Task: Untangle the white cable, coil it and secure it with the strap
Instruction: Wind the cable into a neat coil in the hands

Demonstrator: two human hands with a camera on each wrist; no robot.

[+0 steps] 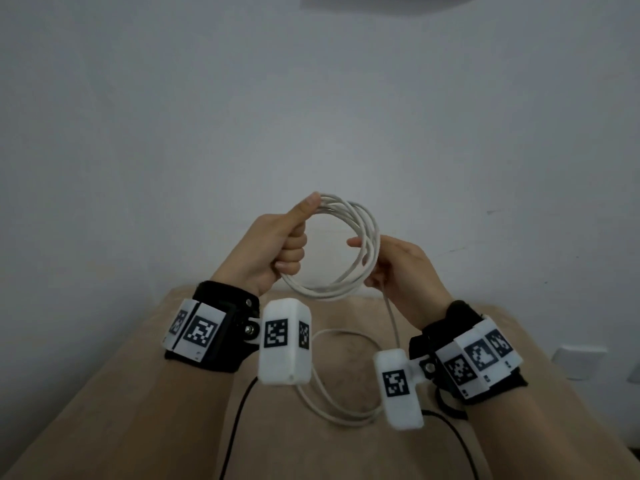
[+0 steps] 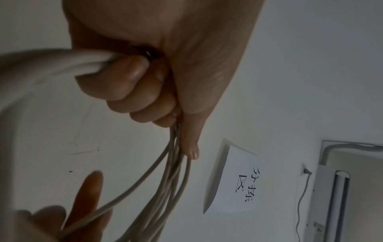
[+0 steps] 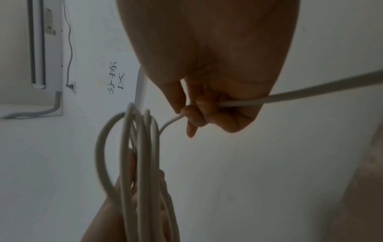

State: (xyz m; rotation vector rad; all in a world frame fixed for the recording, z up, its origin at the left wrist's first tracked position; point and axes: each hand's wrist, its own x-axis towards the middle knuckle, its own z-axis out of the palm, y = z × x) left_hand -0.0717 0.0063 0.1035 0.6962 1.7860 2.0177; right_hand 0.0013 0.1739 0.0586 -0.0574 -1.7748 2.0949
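A tan tabletop (image 1: 104,410) fills the lower part of the head view and meets a pale wall at its far edge. Its surface is plain, with a faint darker mottled patch near the middle. On it lies the loose tail of the white cable (image 1: 332,407), curving in an open loop across the middle of the surface; one strand rises from it off the tabletop. Two thin black cords (image 1: 239,420) also run over the tabletop toward its near edge, one on each side of the loop.

Black wrist straps (image 1: 221,341), white camera boxes (image 1: 283,342) (square black-and-white markers), silver screws, black cables (image 1: 239,403).
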